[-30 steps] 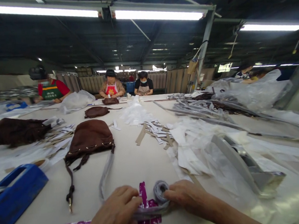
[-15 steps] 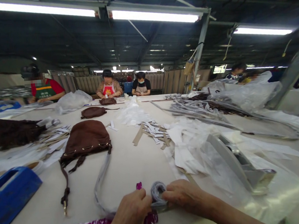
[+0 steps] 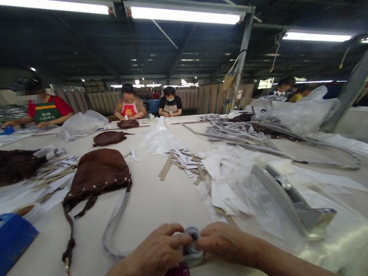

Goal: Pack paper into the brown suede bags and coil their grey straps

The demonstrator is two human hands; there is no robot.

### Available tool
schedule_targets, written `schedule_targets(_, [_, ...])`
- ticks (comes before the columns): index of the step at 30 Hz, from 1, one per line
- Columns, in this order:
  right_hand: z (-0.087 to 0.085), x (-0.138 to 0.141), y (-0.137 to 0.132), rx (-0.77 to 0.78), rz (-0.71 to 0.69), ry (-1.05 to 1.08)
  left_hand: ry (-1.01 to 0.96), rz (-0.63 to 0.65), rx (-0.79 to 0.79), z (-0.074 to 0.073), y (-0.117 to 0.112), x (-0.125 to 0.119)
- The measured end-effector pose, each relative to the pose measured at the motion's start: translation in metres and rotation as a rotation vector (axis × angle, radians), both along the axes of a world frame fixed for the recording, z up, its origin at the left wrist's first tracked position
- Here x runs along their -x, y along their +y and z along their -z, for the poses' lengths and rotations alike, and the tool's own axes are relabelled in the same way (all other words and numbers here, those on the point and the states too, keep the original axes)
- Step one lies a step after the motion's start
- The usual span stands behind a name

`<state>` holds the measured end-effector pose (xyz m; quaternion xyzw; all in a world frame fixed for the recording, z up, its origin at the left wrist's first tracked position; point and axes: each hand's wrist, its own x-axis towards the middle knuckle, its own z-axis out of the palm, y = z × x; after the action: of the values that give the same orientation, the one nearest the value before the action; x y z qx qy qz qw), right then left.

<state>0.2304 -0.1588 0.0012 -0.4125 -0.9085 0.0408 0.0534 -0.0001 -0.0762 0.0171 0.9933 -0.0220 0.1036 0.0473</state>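
Between my two hands, close to the front of the table, is a small coil of strap (image 3: 192,231) wrapped in greyish plastic. My left hand (image 3: 158,254) has its fingers curled against the coil's left side. From the right, my right hand (image 3: 223,242) pinches the coil's edge. A plastic-covered length of strap (image 3: 114,221) curves from behind my left wrist up to a brown drawstring bag (image 3: 98,169) lying flat. Another strap end with a gold clasp (image 3: 67,266) hangs from the bag's left side. Purple printed plastic (image 3: 181,275) lies under my left hand.
A grey tape dispenser (image 3: 283,204) stands on plastic sheets at right, a blue dispenser (image 3: 9,245) at left. Paper strips (image 3: 186,163) and white sheets (image 3: 222,190) lie mid-table. Wrapped straps (image 3: 244,132) are heaped at the far right. Several people sit around the far side.
My left hand has moved up and right, onto the coil, where before it was further left by the purple plastic. My right hand stays at the coil. The view has shifted slightly.
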Motion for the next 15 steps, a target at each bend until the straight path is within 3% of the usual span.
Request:
schedule_targets(5, [-0.005, -0.004, 0.000, 0.039, 0.097, -0.054, 0.039, -0.021, 0.056, 0.002, 0.008, -0.015])
schedule_targets(11, [-0.024, 0.013, -0.015, 0.131, 0.407, -0.087, 0.021, -0.375, 0.051, 0.024, -0.024, -0.040])
schedule_targets(15, [-0.020, 0.033, -0.018, 0.179, 0.614, -0.106, -0.040, -0.540, 0.064, 0.041, -0.043, -0.058])
